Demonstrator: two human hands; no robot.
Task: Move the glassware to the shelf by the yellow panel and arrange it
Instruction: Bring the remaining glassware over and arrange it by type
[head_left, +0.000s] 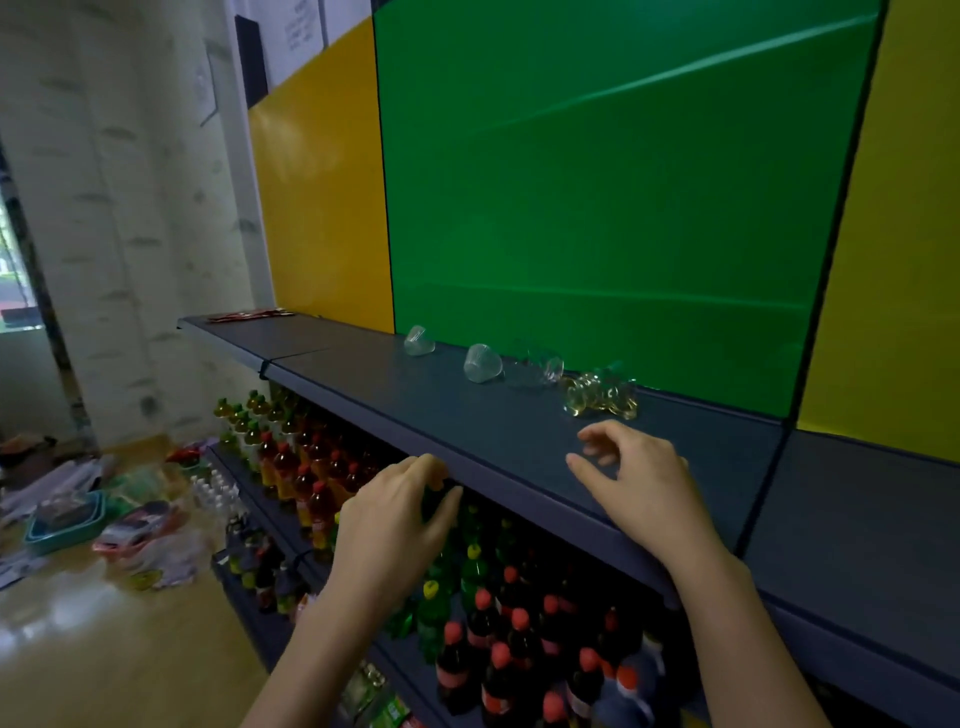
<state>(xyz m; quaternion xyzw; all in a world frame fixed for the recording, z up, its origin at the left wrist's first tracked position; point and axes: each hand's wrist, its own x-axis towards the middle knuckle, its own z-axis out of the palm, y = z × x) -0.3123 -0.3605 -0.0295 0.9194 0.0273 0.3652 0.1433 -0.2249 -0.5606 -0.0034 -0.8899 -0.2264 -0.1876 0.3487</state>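
Several clear glasses lie on their sides on the dark grey shelf (374, 384) in front of the green panel (597, 182): one small glass (418, 341), a second (483, 363), a stemmed one (540, 368) and a yellowish glass cluster (602, 397). My right hand (634, 480) hovers over the shelf just in front of the yellowish cluster, fingers curled and apart, holding nothing. My left hand (397, 517) is at the shelf's front edge, lower left, fingers bent with nothing visible in them. The yellow panel (322, 192) stands to the left, above a bare shelf section.
Below the shelf stand rows of bottles (488, 639) with red, yellow and green caps. A red packet (249, 315) lies on the far left shelf end. Bags, a teal basket (62, 525) and clutter cover the floor at left. Another yellow panel (904, 260) is at right.
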